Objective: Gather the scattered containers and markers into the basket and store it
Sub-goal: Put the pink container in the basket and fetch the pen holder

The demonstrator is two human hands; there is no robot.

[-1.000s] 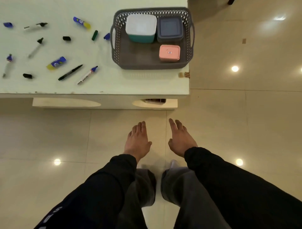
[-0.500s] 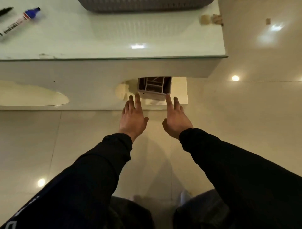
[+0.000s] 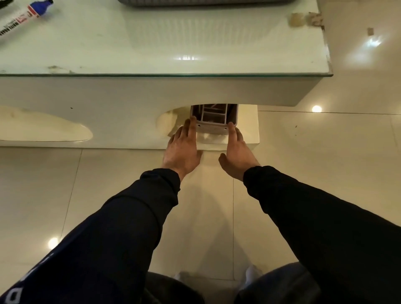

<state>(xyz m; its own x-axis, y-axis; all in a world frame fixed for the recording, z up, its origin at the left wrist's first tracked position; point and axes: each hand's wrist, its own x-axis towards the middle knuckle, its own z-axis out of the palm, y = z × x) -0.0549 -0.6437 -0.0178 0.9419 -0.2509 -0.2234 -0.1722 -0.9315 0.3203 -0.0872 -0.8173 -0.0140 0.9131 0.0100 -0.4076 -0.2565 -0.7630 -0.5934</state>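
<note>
Head view looks down along both my dark sleeves (image 3: 134, 217) to the low shelf (image 3: 249, 121) under the white table (image 3: 152, 43). A small pale divided box (image 3: 213, 128) stands on that shelf, half tucked beneath the table's edge, its near wall facing me. Thin partitions split its inside into several compartments. They are dark, and I cannot tell what lies in them.

My left hand (image 3: 184, 149) is stretched forward with the fingers straight and close together, the tips against the box's near left corner. My right hand (image 3: 237, 152) mirrors it, fingers straight, the forefinger lying along the near right corner and the thumb spread out to the side. Neither hand has closed round anything; the box sits between my two flat hands, touched at its corners and not lifted. Whether I am pressing on it I cannot tell.

Up on the tabletop, only the near bottom edge of the grey basket (image 3: 206, 2) shows at the top of the view, so its contents are out of sight. Far to the left lies a whiteboard marker (image 3: 21, 17) with a blue cap, slanting across the glass, and the tip of a black marker (image 3: 4, 3) just beyond it in the corner. Both lie well apart from the basket. My knees (image 3: 282, 286) show at the bottom, over the glossy tiled floor (image 3: 325, 173).
</note>
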